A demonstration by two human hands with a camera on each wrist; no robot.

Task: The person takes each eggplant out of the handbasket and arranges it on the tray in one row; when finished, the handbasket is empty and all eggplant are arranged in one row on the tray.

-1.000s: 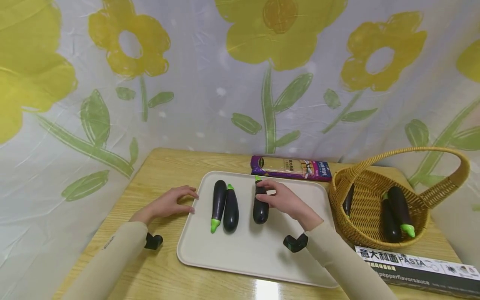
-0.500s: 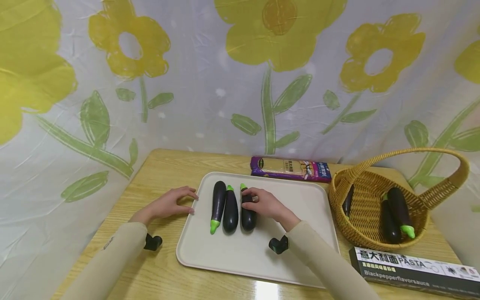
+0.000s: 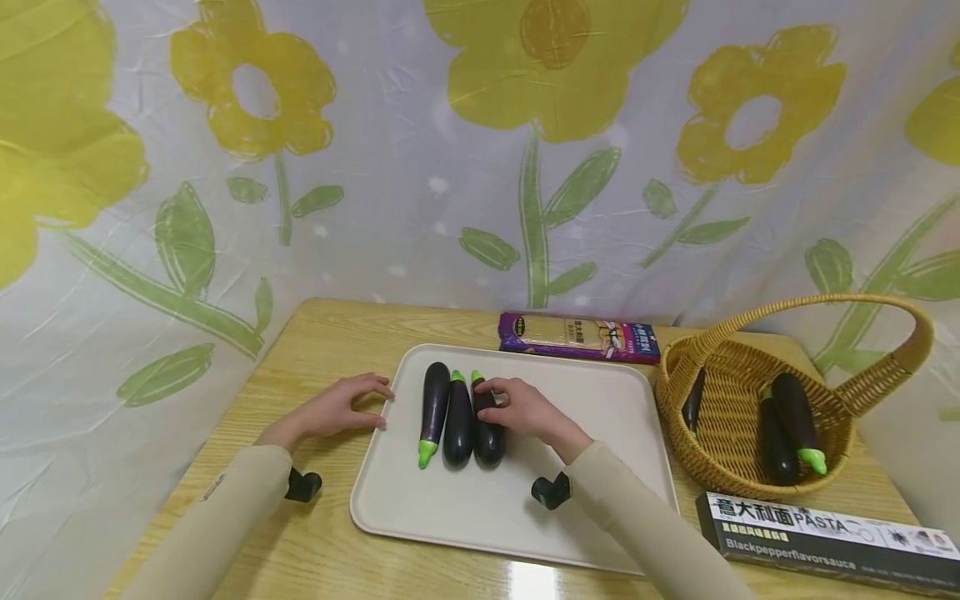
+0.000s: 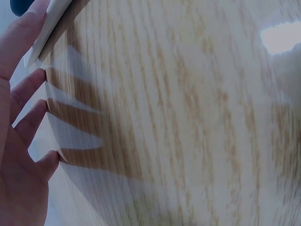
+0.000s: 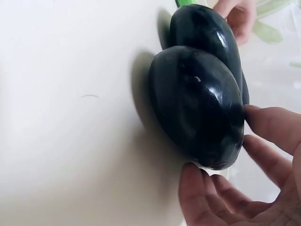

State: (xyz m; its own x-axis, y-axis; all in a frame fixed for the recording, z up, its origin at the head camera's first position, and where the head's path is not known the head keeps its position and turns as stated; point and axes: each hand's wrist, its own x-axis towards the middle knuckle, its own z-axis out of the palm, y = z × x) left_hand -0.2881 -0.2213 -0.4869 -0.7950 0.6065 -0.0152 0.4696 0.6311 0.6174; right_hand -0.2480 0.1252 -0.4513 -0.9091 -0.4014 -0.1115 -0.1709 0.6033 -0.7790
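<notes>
Three dark purple eggplants with green stems lie side by side on a white tray. The thumb and fingers of my right hand hold the rightmost eggplant near its stem end. In the right wrist view that eggplant lies right against the middle one. The middle eggplant has its stem pointing away, while the left eggplant has its stem toward me. My left hand rests at the tray's left rim, fingers spread and relaxed; the left wrist view shows its fingertips by the tray edge.
A wicker basket with a tall handle stands right of the tray, several eggplants inside. Behind the tray lies a purple pasta packet. A black and white pasta box lies at the front right. A flowered curtain hangs behind the table.
My right hand has moved the rightmost eggplant leftward across the tray until it lies against the middle one. My left hand has stayed at the tray's left rim.
</notes>
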